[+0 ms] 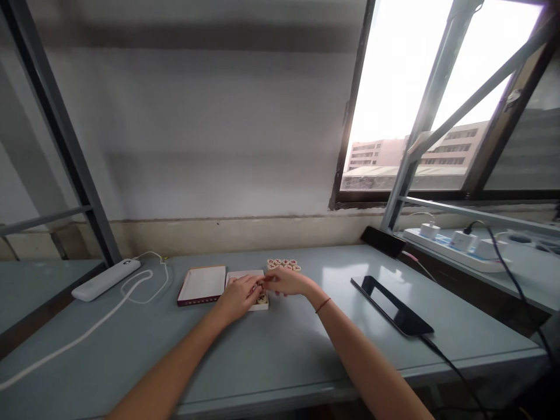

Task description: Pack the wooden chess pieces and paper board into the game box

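A shallow white box (265, 306) holds round wooden xiangqi pieces, and one piece (261, 298) shows in its near right corner. My left hand (238, 298) lies across the box from the left, its fingers bent together over the pieces. From the right, my right hand (285, 281) reaches over the same box with its fingertips drawn together, close to the left fingers. Whatever either hand grips is hidden by the fingers. Just behind the right hand, several xiangqi pieces (283, 263) lie face up in rows on the table.
Left of the box lies a dark red lid (203, 284) with a white inside. A white power bank (106, 279) and a white cable (102, 319) are farther left. To the right are a tablet (391, 306), a dark phone (383, 242) and a power strip (455, 251) on the grey-blue table (262, 356).
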The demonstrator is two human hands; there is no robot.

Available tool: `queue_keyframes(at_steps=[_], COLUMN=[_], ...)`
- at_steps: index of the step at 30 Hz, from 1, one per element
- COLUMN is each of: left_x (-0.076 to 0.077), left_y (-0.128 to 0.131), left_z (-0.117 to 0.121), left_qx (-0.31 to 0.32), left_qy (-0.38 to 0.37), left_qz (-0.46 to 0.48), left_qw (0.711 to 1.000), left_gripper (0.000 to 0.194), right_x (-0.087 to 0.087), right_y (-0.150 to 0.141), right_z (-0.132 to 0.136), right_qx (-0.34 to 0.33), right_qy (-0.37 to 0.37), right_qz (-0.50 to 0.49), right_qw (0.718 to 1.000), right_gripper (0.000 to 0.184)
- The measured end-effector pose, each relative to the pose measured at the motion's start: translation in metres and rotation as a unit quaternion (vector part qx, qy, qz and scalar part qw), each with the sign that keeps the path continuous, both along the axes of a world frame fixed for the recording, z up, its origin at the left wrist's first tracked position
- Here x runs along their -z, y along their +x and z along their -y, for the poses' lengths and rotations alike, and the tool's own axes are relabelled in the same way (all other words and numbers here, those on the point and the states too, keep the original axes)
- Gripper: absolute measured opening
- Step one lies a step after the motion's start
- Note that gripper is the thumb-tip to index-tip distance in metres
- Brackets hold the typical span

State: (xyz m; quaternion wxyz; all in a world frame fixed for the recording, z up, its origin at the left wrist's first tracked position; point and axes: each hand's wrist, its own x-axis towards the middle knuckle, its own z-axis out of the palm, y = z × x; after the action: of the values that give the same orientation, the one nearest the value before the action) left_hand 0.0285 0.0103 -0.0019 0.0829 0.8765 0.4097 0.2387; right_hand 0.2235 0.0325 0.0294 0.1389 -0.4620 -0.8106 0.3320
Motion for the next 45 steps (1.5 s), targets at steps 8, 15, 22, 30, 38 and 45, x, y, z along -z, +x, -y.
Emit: queue_keyframes(at_steps=[8,15,22,30,38,45], left_x=[-0.005,-0.005,-0.001,0.0,-0.001,-0.004], left_y=[0.001,0.001,0.002,0.002,0.005,0.006], left_z=[0.006,0.008,0.005,0.004,0.005,0.002], left_qx=[-0.012,0.009,-0.012,-0.119,-0.104,-0.11], left_qy=[0.004,-0.023,-0.005,0.022,-0.005,-0.059], left_qz=[-0.05,-0.059,-0.058,-0.147,-0.116,-0.051], left_qw=[0.999,0.998,0.998,0.982,0.988,0.991], left_gripper=[0.041,0.04,0.041,0.043,0.041,0.026], right_x=[-0.007,0.008,0.007,0.016,0.029,0.021], right_y=[0.062,0.075,0.064,-0.003,-0.011,-0.013], right_z=[-0.014,-0.022,-0.023,-0.01,-0.011,-0.003], right_qx=[0.162,0.198,0.156,0.005,0.02,0.036], right_qy=[-0.039,-0.157,-0.06,-0.063,-0.015,0.071], right_qz=[0.024,0.098,0.121,0.091,0.069,0.064], right_qw=[0.986,0.962,0.979,0.994,0.997,0.995], right_gripper=[0.026,0.019,0.023,0.028,0.031,0.022])
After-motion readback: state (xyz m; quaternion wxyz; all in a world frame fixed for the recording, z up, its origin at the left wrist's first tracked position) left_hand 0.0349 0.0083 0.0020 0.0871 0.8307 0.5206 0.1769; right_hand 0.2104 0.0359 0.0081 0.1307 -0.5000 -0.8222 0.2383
